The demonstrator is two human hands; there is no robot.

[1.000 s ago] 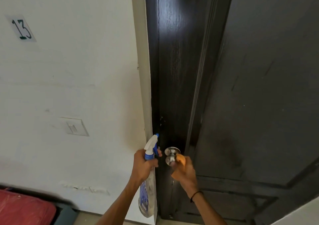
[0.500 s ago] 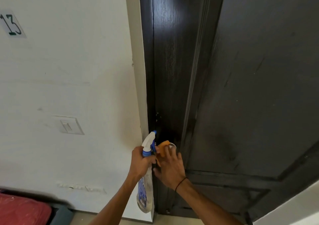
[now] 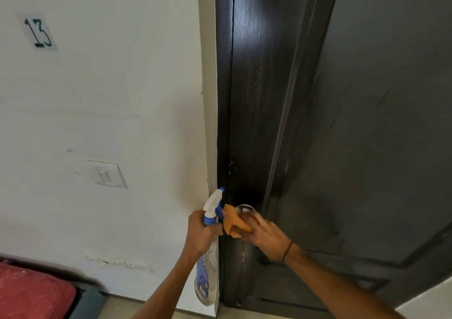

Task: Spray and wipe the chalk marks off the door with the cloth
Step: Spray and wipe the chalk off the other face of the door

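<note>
Head view: one dark door (image 3: 354, 127), one round metal knob (image 3: 244, 209), one orange cloth (image 3: 236, 223), one spray bottle (image 3: 208, 265), two hands. Also one light switch (image 3: 106, 174) and one paper label reading 13 (image 3: 39, 33) on the white wall (image 3: 110, 98), one red cushion (image 3: 31, 291) at the lower left.

Left hand (image 3: 203, 235) wrapped around the neck of the spray bottle, body hanging down along the pale door frame (image 3: 208, 98), nozzle up beside the door's edge. Right hand (image 3: 265, 233) pressing the cloth onto the knob, fingers curled over the fabric, black band on the wrist. Cloth just beside the bottle's trigger; touching or not, cannot tell. A thin wet run on the door under the knob.

Wide bare door panel up and to the right; tight room on the left, between frame and bottle.

Against half a second ago: right hand now lower and more to the right of the knob, knob top uncovered, bottle held the same.
</note>
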